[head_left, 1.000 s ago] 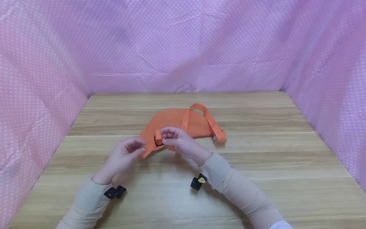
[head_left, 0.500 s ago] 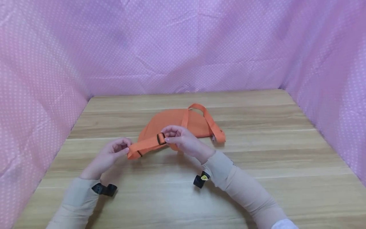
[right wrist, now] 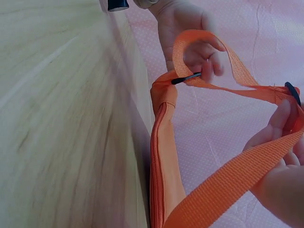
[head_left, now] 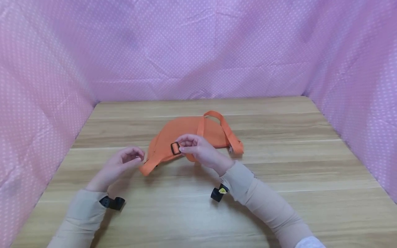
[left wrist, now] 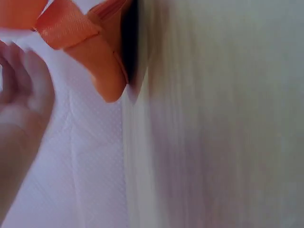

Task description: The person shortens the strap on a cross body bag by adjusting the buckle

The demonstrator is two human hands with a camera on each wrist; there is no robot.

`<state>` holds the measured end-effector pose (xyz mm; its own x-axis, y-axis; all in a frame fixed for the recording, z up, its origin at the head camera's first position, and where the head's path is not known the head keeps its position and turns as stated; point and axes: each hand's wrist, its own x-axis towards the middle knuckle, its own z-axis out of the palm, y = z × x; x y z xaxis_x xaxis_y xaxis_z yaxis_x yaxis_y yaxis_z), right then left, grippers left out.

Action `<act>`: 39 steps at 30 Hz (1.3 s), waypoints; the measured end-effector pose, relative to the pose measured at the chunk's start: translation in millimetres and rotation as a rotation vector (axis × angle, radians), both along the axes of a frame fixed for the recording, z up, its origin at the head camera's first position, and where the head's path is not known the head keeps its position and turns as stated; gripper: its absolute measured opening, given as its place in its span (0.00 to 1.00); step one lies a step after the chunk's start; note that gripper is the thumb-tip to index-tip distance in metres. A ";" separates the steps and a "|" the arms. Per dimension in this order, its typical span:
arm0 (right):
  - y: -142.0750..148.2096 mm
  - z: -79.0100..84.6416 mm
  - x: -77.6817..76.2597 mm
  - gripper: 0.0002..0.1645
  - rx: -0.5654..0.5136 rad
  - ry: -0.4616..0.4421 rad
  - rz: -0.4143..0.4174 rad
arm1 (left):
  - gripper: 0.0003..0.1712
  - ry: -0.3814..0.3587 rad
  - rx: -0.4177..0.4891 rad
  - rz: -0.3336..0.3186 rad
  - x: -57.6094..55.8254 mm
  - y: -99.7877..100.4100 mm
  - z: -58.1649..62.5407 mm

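Note:
An orange waist bag (head_left: 183,129) lies on the wooden table in the head view. My right hand (head_left: 200,151) pinches its strap at the black slider buckle (head_left: 172,149). From there the strap runs left into a folded loop (head_left: 149,168). My left hand (head_left: 119,167) is just left of that loop, fingers loosely bent with nothing between them. The right wrist view shows the loop (right wrist: 179,57) in front of my left hand, with a black ring (right wrist: 187,78) at its base. Below it runs the bag's zipper (right wrist: 157,156). My right fingers (right wrist: 280,116) are at the slider there.
The longer strap (head_left: 227,129) arches over the bag's right side, near a metal zipper pull (head_left: 230,149). A pink dotted cloth (head_left: 198,51) hangs behind and beside the wooden table (head_left: 279,165). Each wrist carries a small black camera (head_left: 218,193).
My left hand moved left, drawing out the strap loop, then let go of it; the loop now sags. The right hand keeps its pinch, with the slider turned more toward the head view.

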<state>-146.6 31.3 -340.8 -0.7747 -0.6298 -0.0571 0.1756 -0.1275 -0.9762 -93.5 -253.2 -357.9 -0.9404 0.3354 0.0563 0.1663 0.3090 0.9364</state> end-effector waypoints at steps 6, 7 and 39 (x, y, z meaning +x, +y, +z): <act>-5.5 2.2 2.9 0.17 0.053 -0.002 -0.030 | 0.18 0.070 -0.063 0.175 8.2 31.2 16.0; -7.0 2.2 3.6 0.17 0.060 -0.009 -0.037 | 0.18 0.102 -0.078 0.207 10.2 37.7 18.8; -19.4 -2.1 16.9 0.16 0.136 0.007 -0.038 | 0.21 0.308 -0.141 0.287 13.1 77.2 3.2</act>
<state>-129.7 11.9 -342.9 -0.7984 -0.5869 -0.1346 0.1664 -0.0003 -0.9861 -80.4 -176.0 -354.7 -0.9431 0.0881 0.3208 0.3199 0.5045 0.8020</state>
